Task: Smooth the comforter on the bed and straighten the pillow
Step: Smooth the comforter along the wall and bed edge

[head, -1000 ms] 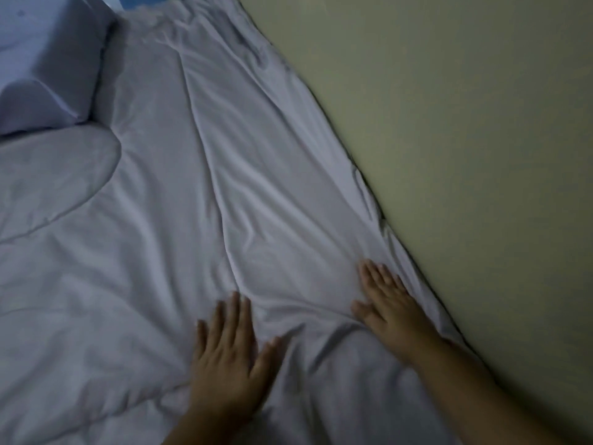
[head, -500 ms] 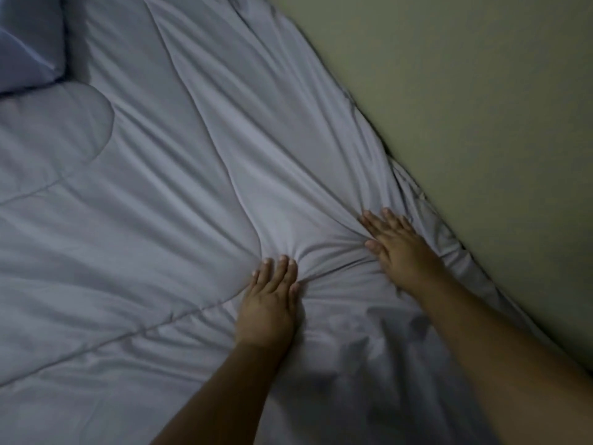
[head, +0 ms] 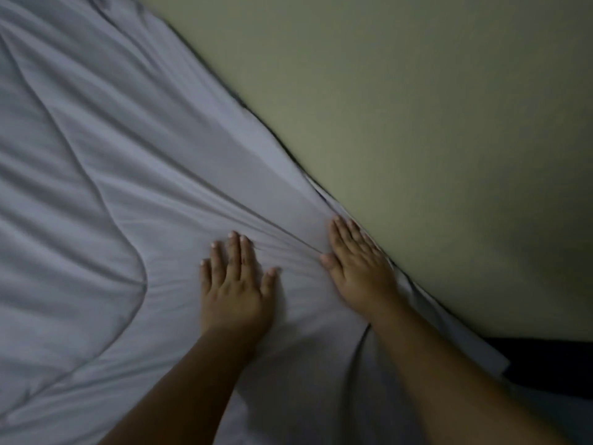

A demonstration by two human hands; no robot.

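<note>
Flattening the comforter [head: 128, 187] along the wall [head: 417, 123], both palms down.
From the head: left hand [head: 236, 284] pressed flat, fingers straight and spread; right hand [head: 357, 261] flat, fingers straight, on the comforter's edge touching the wall. Folds running lengthwise up-left from the fingertips, nearer the right. Versus half a second ago: pucker between the hands eased, left fingers now fanned, pillow out of view.

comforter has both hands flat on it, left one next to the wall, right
No: the right hand is the one next to the wall; the left hand lies flat further from it, both on the comforter. The head view shows this.
</note>
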